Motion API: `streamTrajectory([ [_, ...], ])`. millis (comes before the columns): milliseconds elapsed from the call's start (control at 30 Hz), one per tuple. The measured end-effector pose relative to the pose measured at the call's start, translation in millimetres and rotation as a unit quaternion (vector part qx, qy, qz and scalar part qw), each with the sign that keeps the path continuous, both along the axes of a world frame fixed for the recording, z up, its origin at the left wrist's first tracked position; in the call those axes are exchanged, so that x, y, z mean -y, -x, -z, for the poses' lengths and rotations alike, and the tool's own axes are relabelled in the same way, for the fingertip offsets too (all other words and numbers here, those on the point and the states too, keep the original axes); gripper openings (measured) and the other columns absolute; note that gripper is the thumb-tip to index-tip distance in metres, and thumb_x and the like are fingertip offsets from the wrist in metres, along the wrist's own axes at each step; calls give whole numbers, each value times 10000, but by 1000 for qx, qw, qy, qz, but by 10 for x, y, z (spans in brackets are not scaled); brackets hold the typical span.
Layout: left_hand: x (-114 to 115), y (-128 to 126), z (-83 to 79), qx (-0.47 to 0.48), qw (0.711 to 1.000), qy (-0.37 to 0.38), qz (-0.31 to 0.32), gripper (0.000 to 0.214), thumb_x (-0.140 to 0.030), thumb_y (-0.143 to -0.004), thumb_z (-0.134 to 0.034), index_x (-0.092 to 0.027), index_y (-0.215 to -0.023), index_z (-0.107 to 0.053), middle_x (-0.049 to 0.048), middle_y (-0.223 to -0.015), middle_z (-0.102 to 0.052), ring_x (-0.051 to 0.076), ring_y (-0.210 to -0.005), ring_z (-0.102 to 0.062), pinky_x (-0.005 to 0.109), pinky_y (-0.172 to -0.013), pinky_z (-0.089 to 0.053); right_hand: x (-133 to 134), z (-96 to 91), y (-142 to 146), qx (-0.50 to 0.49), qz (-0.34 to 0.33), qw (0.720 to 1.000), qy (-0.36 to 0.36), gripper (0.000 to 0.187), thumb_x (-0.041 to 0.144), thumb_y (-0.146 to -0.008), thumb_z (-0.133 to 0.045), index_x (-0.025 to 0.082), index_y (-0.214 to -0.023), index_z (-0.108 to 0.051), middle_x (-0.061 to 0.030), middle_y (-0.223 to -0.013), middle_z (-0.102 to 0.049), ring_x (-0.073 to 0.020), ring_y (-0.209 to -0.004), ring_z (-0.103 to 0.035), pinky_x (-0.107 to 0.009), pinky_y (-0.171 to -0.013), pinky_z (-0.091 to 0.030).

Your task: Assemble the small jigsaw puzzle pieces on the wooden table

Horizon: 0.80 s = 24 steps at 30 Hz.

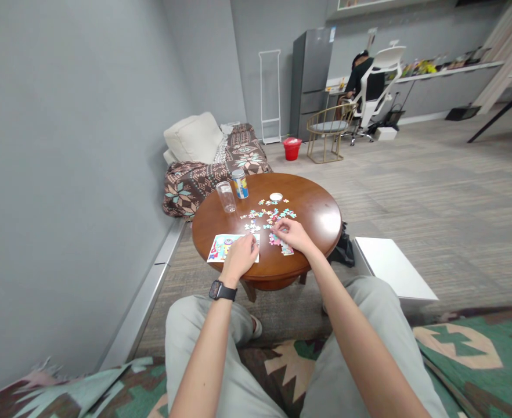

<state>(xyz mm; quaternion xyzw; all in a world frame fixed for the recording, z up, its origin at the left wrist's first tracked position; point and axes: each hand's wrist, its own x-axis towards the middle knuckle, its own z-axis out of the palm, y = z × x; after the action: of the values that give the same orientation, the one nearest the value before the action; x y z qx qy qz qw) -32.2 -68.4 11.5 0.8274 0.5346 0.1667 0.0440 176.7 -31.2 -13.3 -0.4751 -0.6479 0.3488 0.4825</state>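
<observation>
My left hand [241, 254] rests over the right part of a colourful picture sheet [216, 249], its fingers curled; whatever lies under the fingertips is hidden. My right hand [291, 232] reaches in from the right with thumb and fingers pinched on a small puzzle piece [276, 228]. Just below that hand lies a joined patch of puzzle [287, 248] in pink and green. Loose puzzle pieces [256, 215] are scattered beyond both hands, toward the middle of the round wooden table [312, 200].
A clear glass [226, 197], a blue and yellow can [240, 184] and a round white lid [276, 197] stand on the table's far half. A white box [390, 267] sits on the floor at right. Farther off, a person [360, 75] sits by a counter.
</observation>
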Motion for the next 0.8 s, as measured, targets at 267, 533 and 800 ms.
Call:
streamTrajectory([
  [267,-1,-6,0,-3,1000,2,-2,81,-190,-940,-471,-189,-944,-553,70,-906,-659,222,-886,-613,335,-806,-441,10,-16,25,-46,-5,998,32,232,384,-690,-734,209,-734,-589,-30,-762,-700,-192,-741,-673,-346,-765,-545],
  [533,-6,4,11,0,1000,-2,2,84,-187,-938,-471,-186,-942,-554,72,-911,-660,222,-877,-614,336,-810,-445,42,-63,22,-46,1,998,35,200,369,-723,-708,197,-808,-650,-31,-757,-707,-194,-751,-680,-327,-754,-541],
  [800,4,-9,-6,0,1000,4,-4,91,-189,-937,-467,-191,-952,-557,67,-910,-663,220,-880,-613,338,-813,-449,49,-82,-17,35,24,999,-32,209,397,-835,-627,216,-789,-721,-59,-909,-732,-225,-907,-676,-358,-875,-503],
])
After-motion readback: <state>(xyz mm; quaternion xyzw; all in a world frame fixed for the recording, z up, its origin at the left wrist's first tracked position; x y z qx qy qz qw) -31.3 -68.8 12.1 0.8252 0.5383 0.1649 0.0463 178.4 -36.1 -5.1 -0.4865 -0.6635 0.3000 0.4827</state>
